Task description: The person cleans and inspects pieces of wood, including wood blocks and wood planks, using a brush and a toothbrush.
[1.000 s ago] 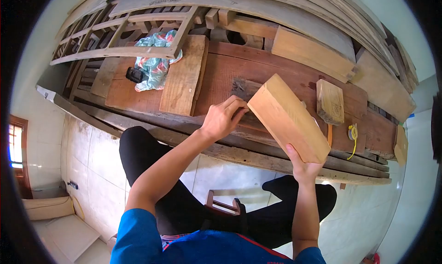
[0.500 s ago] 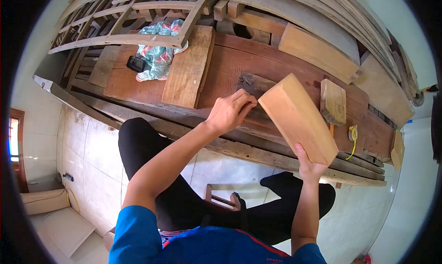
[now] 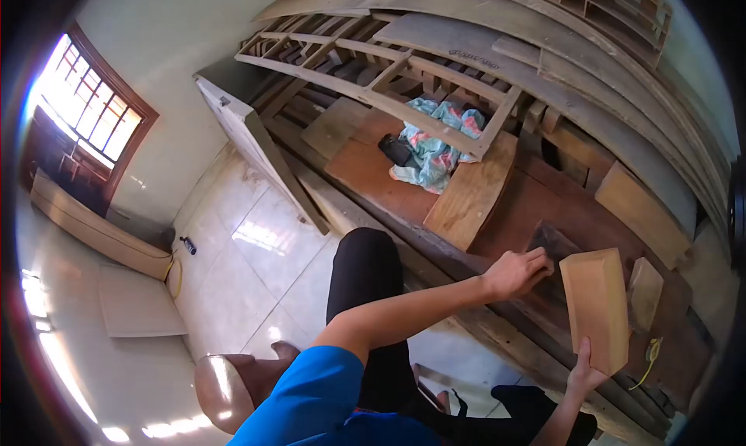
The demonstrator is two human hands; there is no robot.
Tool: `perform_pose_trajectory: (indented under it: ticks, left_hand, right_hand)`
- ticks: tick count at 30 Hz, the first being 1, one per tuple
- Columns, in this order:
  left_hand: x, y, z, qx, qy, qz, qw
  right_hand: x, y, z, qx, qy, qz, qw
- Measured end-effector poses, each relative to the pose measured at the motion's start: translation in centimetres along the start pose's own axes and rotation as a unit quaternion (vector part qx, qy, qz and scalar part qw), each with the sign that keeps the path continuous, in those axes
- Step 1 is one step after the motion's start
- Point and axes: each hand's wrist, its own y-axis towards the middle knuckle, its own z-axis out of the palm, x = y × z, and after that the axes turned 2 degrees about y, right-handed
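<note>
My right hand [image 3: 584,374] grips the lower end of a pale wooden block [image 3: 597,310], which has bevelled edges and is held up at a slant over the bench. Just left of the block's upper end is my left hand [image 3: 519,274], its fingers closed in a pinch. Whatever it pinches, if anything, is too small to make out. Beneath the left hand lies a dark, rough piece of wood [image 3: 548,242] on the reddish-brown plank [image 3: 522,199]. To the right of the held block, a shorter wood block [image 3: 645,294] rests on the plank.
A yellow tape measure [image 3: 653,350] lies at the right. Farther left are a broad board [image 3: 475,196], a floral cloth [image 3: 435,144] and a black object [image 3: 395,148]. A slatted wooden frame [image 3: 373,96] hangs over them. Long curved planks [image 3: 513,38] are stacked behind.
The head view has swung left, so the bench appears farther right and the window shows. The right hand still holds the block, now more upright in view; the left hand stays pinched beside it.
</note>
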Motion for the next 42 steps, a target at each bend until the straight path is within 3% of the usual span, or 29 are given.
perform_pose_trajectory:
  ticks: [4, 7, 10, 14, 17, 22, 27, 30, 33, 37, 40, 42]
  left_hand:
    - [-0.3, 0.2, 0.6, -0.013, 0.008, 0.006, 1.0]
    - [0.1, 0.0, 0.0, -0.013, -0.001, 0.011, 1.0]
    - [-0.1, -0.1, 0.0, -0.01, 0.008, 0.004, 1.0]
    - [0.0, -0.4, 0.3, -0.02, 0.01, -0.004, 1.0]
    - [0.3, -0.5, 0.7, -0.041, 0.009, 0.018, 0.999]
    - [0.0, -0.1, 0.4, -0.036, 0.02, 0.024, 0.999]
    - [-0.1, -0.2, -0.1, -0.021, 0.012, 0.033, 0.999]
    - [-0.2, 0.0, 0.2, -0.023, 0.01, 0.033, 0.999]
    - [-0.2, -0.3, 0.1, -0.02, 0.023, 0.02, 0.999]
    - [0.0, -0.4, 0.2, -0.027, 0.031, 0.025, 0.999]
    - [0.0, -0.1, 0.2, -0.021, 0.031, 0.027, 0.999]
    - [-0.2, 0.0, -0.1, -0.017, 0.028, 0.027, 0.999]
  right_hand:
    - [-0.2, -0.3, 0.5, 0.023, -0.024, 0.01, 0.999]
    - [3.6, 0.9, 0.6, 0.05, 0.002, 0.04, 0.998]
    - [2.9, 0.8, 0.8, 0.05, 0.033, -0.006, 0.998]
    - [2.1, 1.0, 1.2, 0.113, 0.036, 0.034, 0.992]
    - [2.0, 1.5, 0.9, 0.098, 0.078, 0.036, 0.991]
    - [3.6, 2.8, 1.8, 0.086, 0.029, -0.007, 0.996]
    - [2.7, 3.7, 0.1, 0.049, 0.064, 0.079, 0.994]
    - [1.0, 3.3, 0.0, 0.054, 0.044, 0.073, 0.995]
    - [2.8, 2.8, 1.2, 0.118, 0.033, -0.003, 0.993]
    - [2.5, 1.2, 1.4, 0.072, 0.073, 0.002, 0.995]
    - [2.1, 0.8, 0.7, 0.102, 0.026, 0.013, 0.994]
    - [2.7, 0.1, 1.7, 0.031, 0.076, 0.013, 0.997]
